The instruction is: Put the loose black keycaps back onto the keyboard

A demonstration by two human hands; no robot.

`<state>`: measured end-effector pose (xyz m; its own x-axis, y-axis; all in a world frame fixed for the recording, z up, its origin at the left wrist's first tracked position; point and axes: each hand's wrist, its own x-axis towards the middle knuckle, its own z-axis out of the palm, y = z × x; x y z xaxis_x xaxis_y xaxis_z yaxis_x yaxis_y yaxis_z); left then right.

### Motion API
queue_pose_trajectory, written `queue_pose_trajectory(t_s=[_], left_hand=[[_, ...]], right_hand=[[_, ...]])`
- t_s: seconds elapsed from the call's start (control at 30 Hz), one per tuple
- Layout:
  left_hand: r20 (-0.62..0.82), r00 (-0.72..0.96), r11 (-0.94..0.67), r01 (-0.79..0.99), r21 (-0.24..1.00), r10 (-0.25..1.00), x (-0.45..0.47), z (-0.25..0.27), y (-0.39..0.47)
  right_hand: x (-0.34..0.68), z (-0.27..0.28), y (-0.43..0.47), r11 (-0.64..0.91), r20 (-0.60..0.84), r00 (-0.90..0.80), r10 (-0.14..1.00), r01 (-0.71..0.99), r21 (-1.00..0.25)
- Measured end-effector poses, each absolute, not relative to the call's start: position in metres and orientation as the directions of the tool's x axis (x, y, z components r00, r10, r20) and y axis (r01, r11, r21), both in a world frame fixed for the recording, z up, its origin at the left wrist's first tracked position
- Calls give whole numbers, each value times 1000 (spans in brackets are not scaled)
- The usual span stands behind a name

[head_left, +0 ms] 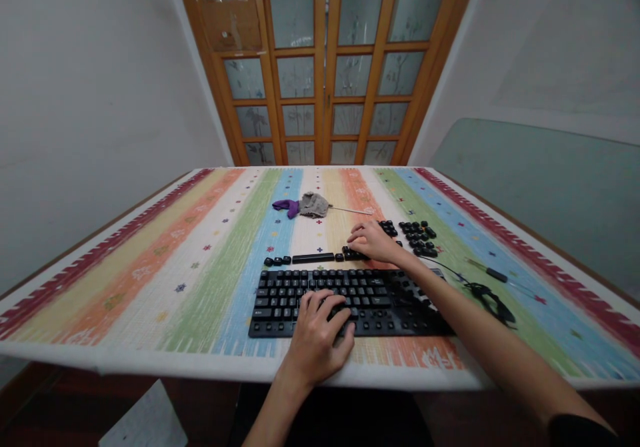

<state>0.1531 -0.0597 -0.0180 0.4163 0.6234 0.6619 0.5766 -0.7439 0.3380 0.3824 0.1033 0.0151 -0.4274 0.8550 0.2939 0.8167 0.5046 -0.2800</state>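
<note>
The left hand (pixel 320 340) spreads its fingers (pixel 325 297) over the keyboard (pixel 374 300); loose keycaps (pixel 354 255) lie under those of the right hand (pixel 377 241).

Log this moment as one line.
left hand: on keyboard | right hand: at loose keycaps beyond keyboard | keyboard: some keycaps off | cable: right of keyboard

Striped tablecloth (pixel 125 287) under black keyboard (pixel 280 303), loose keycaps (pixel 416 239), grey-and-purple cloth (pixel 314 205), coiled cable (pixel 493 305), dark-handled tool (pixel 497 274).
</note>
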Motion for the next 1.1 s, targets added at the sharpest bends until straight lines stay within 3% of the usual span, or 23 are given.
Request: queue_pose_trajectory(t_s=[0.23,0.4,0.7,1.1], left_hand=[[673,399,-746,562,357,623,153,-20,-59],[675,400,-751,554,361,620,153,-19,-58],[661,433,-759,555,340,613,151,-20,-58],[651,457,-766,555,324,606,151,-20,-57]], right_hand=[[375,12,116,512,203,-470,859,804,-302],[373,12,118,496,213,-449,868,807,-319],[387,31,69,639,441,-481,758,680,-358],[385,5,-43,732,508,-543,668,602,-318]])
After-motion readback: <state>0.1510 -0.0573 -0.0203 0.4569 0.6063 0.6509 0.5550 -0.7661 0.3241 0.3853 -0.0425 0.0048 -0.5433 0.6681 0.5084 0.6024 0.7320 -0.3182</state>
